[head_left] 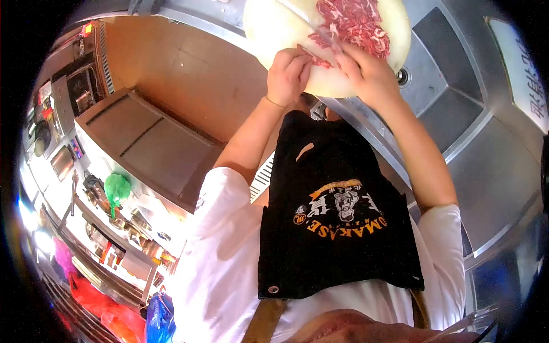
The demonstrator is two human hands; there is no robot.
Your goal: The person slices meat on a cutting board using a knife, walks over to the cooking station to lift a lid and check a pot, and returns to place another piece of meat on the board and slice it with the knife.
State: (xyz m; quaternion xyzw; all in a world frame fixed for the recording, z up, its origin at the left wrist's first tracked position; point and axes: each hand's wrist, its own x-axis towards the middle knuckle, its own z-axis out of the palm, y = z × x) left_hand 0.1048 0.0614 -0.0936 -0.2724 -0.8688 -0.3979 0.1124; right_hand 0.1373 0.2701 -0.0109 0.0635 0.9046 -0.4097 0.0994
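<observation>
On a round, pale cutting board (266, 34) lies a heap of thinly cut red meat (357, 23). My right hand (369, 74) is closed around a knife, its handle mostly hidden by the fingers; the blade (300, 12) points up and left across the board beside the heap. My left hand (289, 74) rests at the board's near edge with curled fingers pressed on a small strip of meat (319, 62), close to the knife and the right hand.
A steel sink (426, 80) with a drain (403, 76) adjoins the board on the right. A white sign (517, 74) stands beyond it. A metal-topped unit (154, 143) is at the left, with a green bag (117, 187) and utensils. Red and blue bags are lower left.
</observation>
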